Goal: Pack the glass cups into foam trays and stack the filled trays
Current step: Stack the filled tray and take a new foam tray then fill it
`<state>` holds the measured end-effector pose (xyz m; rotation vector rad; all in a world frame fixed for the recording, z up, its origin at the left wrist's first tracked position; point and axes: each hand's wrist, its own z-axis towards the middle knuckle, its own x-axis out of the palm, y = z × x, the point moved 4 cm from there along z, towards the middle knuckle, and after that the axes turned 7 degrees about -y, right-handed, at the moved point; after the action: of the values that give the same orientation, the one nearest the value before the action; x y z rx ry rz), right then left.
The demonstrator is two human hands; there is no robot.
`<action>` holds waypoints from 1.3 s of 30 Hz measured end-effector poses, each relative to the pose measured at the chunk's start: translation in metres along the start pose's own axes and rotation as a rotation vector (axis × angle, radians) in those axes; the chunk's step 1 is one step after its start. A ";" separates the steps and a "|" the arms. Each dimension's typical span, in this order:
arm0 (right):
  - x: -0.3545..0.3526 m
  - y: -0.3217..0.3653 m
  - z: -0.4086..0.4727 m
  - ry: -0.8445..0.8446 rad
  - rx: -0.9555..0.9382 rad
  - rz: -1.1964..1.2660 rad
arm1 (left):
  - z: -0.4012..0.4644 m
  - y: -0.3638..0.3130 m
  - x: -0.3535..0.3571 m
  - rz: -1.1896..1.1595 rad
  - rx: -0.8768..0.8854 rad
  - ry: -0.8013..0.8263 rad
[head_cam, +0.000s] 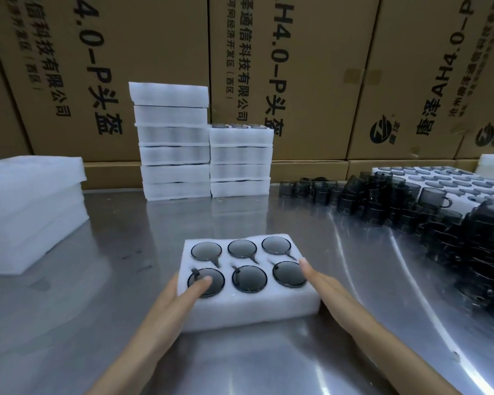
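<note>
White foam tray (248, 312) at lower centre of the frame holds six smoky glass cups (249, 278) in two rows of three. The left hand (183, 292) grips its left edge, thumb laid over the near-left cup; the right hand (322, 283) lies with straight fingers against its right edge. Two stacks of filled trays (206, 158) stand at centre, six high and four high. Loose cups (411, 203) heap at right, beside a large cup-filled tray (454, 178). Flat foam sheets (32, 201) lie at left. The steel surface (126, 309) is backed by cardboard boxes (311, 67).
</note>
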<state>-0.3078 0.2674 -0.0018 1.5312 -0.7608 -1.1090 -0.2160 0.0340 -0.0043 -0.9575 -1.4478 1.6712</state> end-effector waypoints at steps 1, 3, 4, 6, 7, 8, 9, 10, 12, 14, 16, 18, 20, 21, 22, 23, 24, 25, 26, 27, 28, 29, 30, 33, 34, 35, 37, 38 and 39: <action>-0.001 0.003 -0.001 0.024 -0.011 0.032 | 0.001 -0.002 0.002 -0.048 0.002 0.001; -0.001 0.008 -0.001 0.063 -0.025 0.135 | 0.008 -0.006 0.002 -0.148 -0.008 -0.039; -0.001 0.010 0.002 0.089 -0.024 0.227 | 0.012 -0.009 0.002 -0.214 -0.019 -0.062; 0.001 0.015 0.014 0.096 0.029 0.458 | 0.021 -0.016 0.007 -0.336 -0.035 -0.071; 0.001 0.018 0.020 0.070 0.047 0.573 | 0.026 -0.019 0.012 -0.376 -0.036 -0.079; 0.001 0.023 0.028 0.040 0.051 0.677 | 0.033 -0.022 0.016 -0.409 -0.030 -0.102; 0.003 0.030 0.035 0.028 0.045 0.770 | 0.040 -0.025 0.021 -0.446 -0.028 -0.141; 0.006 0.035 0.042 0.037 0.048 0.845 | 0.048 -0.027 0.026 -0.475 -0.027 -0.178; 0.020 0.044 0.057 0.083 0.081 0.927 | 0.062 -0.030 0.037 -0.489 -0.027 -0.222; 0.033 0.044 0.075 0.068 0.135 0.955 | 0.076 -0.031 0.049 -0.493 0.006 -0.236; 0.042 0.039 0.097 -0.010 0.193 0.963 | 0.091 -0.030 0.062 -0.438 0.039 -0.236; 0.040 0.034 0.121 -0.124 0.253 0.960 | 0.108 -0.027 0.069 -0.379 0.027 -0.225; 0.031 0.036 0.147 -0.226 0.299 0.992 | 0.129 -0.025 0.072 -0.330 0.052 -0.177; 0.027 0.040 0.160 -0.255 0.302 1.008 | 0.139 -0.021 0.071 -0.267 0.082 -0.151; 0.021 0.046 0.174 -0.277 0.292 1.015 | 0.150 -0.015 0.071 -0.100 0.131 -0.124; 0.016 0.054 0.189 -0.290 0.272 1.018 | 0.161 0.000 0.072 0.155 0.192 -0.093; 0.010 0.063 0.204 -0.298 0.247 1.023 | 0.170 0.012 0.071 0.457 0.293 -0.092; 0.005 0.074 0.220 -0.300 0.217 1.029 | 0.176 0.021 0.071 0.699 0.393 -0.124; 0.000 0.087 0.235 -0.297 0.183 1.037 | 0.180 0.025 0.073 0.897 0.506 -0.133; -0.004 0.101 0.251 -0.294 0.144 1.043 | 0.180 0.025 0.077 1.007 0.510 -0.085; -0.008 0.115 0.267 -0.291 0.102 1.047 | 0.183 0.028 0.080 1.095 0.494 -0.046; -0.010 0.129 0.283 -0.286 0.059 1.055 | 0.185 0.030 0.081 1.123 0.506 -0.040; -0.012 0.143 0.300 -0.277 0.017 1.068 | 0.188 0.034 0.082 1.154 0.516 -0.039; -0.009 0.182 0.344 -0.264 -0.084 1.108 | 0.196 0.047 0.085 1.311 0.655 -0.191; -0.007 0.194 0.358 -0.270 -0.099 1.114 | 0.199 0.049 0.084 1.328 0.712 -0.246; -0.006 0.204 0.371 -0.280 -0.106 1.112 | 0.201 0.054 0.085 1.315 0.763 -0.296; -0.004 0.221 0.395 -0.308 -0.101 1.071 | 0.209 0.060 0.085 1.314 0.881 -0.471; -0.003 0.227 0.405 -0.320 -0.092 1.048 | 0.213 0.064 0.085 1.325 0.930 -0.535; -0.001 0.232 0.415 -0.324 -0.081 1.031 | 0.218 0.067 0.084 1.328 0.946 -0.558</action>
<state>-0.6739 0.0550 0.2141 0.6826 -1.4737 -0.5693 -0.4512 0.0000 -0.0564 -0.8960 0.1156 3.2782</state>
